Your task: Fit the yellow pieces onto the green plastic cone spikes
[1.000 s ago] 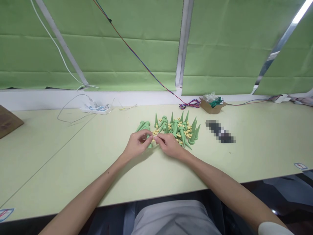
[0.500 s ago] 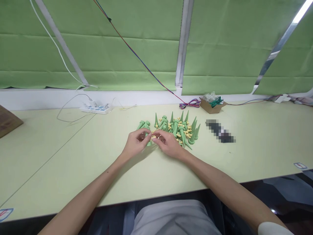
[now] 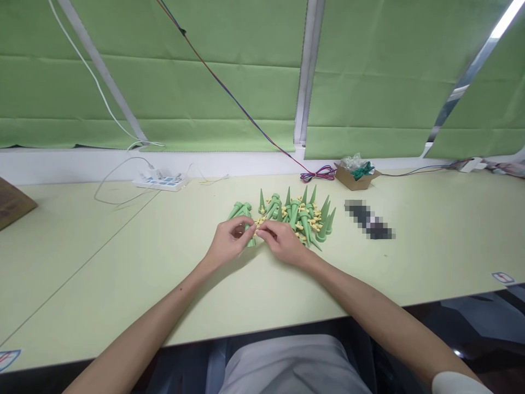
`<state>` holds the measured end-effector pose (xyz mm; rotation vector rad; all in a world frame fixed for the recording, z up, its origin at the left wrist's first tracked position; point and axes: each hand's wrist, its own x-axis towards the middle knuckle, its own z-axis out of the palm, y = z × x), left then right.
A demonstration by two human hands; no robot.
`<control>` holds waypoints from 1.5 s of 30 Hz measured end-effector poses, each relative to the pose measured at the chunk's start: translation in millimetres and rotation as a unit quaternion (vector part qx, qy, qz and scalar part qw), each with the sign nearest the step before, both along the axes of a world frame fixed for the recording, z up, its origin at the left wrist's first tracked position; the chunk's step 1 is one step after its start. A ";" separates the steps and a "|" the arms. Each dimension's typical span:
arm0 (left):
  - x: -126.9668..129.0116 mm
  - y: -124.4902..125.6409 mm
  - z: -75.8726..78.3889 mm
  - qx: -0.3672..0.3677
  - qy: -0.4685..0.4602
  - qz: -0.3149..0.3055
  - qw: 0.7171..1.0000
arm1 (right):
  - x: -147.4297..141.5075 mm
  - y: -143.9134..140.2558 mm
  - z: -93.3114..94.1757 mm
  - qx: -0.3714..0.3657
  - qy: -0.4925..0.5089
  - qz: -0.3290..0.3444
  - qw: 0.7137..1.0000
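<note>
Where the pale green table fills the lower half of the view, a heap of green cone spikes and small yellow pieces lies at about 12 o'clock from the hands, most cones pointing up and away toward 12 or 1 o'clock. At 2 o'clock from that heap sits a small cardboard box; at 10 o'clock lies a white power strip. The left hand is curled around one green spike, whose long axis seems to run near upright with the wide end toward 12 o'clock, though fingers hide most of it. The right hand meets it at 3 o'clock, thumb and forefinger pinched on a tiny yellow piece touching the spike. Compared with a second earlier, the hands have barely shifted: the fingertips sit slightly closer together, and the spike stays at the near left edge of the heap.
</note>
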<state>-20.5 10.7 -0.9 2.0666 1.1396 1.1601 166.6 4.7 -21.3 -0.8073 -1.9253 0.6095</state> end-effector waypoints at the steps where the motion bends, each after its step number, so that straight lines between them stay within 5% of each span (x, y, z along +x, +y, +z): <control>1: -0.1 0.2 -0.6 0.002 0.001 -0.001 1.000 | -0.1 0.1 -0.1 0.002 -0.002 -0.003 1.000; 21: 0.4 0.8 -1.4 0.008 0.011 0.015 1.000 | -0.7 -1.1 1.0 -0.049 -0.008 -0.033 0.998; 32: 0.2 0.0 -0.8 0.004 0.018 0.013 1.000 | 0.3 -0.7 -1.4 -0.012 -0.003 0.018 1.000; 45: 1.7 -1.8 1.1 -0.013 0.011 -0.007 1.000 | -1.0 0.1 -0.7 0.003 -0.038 -0.008 0.999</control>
